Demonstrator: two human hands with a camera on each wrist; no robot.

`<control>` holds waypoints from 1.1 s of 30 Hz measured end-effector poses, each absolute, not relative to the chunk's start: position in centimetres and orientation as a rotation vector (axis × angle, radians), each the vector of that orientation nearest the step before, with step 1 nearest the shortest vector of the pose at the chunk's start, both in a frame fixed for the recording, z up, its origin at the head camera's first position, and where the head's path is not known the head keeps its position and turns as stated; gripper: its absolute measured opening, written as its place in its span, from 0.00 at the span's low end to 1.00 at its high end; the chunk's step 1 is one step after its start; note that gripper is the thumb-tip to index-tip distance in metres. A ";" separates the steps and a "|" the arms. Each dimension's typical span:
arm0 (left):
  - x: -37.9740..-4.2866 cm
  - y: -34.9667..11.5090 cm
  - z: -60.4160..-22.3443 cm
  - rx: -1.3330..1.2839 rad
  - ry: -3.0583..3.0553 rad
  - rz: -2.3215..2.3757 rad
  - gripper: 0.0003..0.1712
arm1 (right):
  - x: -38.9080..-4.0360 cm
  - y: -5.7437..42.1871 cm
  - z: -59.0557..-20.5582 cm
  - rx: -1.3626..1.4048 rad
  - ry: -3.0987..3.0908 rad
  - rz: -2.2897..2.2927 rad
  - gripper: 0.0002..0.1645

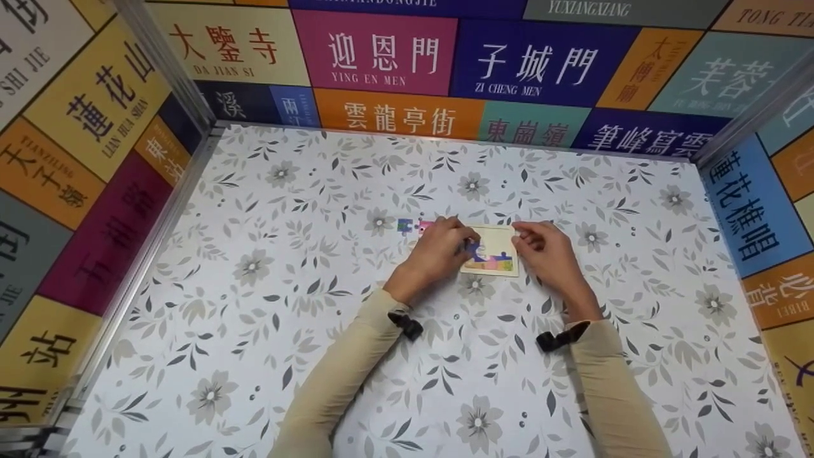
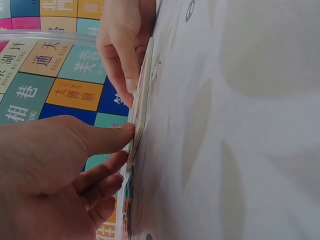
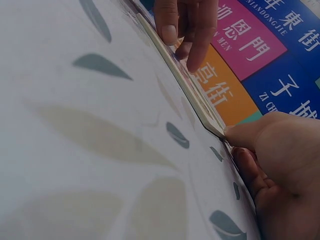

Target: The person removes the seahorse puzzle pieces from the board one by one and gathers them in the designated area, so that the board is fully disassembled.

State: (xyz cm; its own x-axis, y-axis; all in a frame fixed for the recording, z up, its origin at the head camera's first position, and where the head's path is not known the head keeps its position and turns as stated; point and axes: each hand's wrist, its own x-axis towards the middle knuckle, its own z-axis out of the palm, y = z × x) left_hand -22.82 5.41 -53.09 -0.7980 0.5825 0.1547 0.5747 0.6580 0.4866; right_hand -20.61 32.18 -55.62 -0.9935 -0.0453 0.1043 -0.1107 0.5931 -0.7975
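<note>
A small jigsaw tray (image 1: 493,273) with a pale wooden rim lies flat on the table. Purple, yellow and pink puzzle pieces (image 1: 497,263) fill its lower part, and pale backing shows at the upper right. Over the tray's left side, my left hand (image 1: 439,248) pinches a bluish puzzle piece, mostly hidden by the fingers. My right hand (image 1: 545,254) grips the tray's right edge near the far corner; in the right wrist view its thumb (image 3: 245,137) is on the corner and the other fingers curl below. Left of the tray lie loose pieces (image 1: 405,225), partly covered by my left hand.
The table (image 1: 318,356) has a white covering with grey flowers and leaves. Panels with colourful place-name signs (image 1: 381,54) stand along the back and both sides. Each wrist wears a dark strap with a small black device (image 1: 407,326).
</note>
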 end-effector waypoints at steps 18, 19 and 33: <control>-22.7 5.5 -52.8 0.968 2.805 0.841 0.19 | -20.7 32.2 -55.7 0.172 -2.708 1.385 0.20; -22.7 5.5 -52.8 0.972 2.805 0.834 0.19 | -20.7 32.2 -55.7 0.170 -2.709 1.381 0.20; -22.9 5.1 -53.0 1.077 2.865 0.776 0.17 | -20.7 32.1 -55.8 0.163 -2.713 1.361 0.19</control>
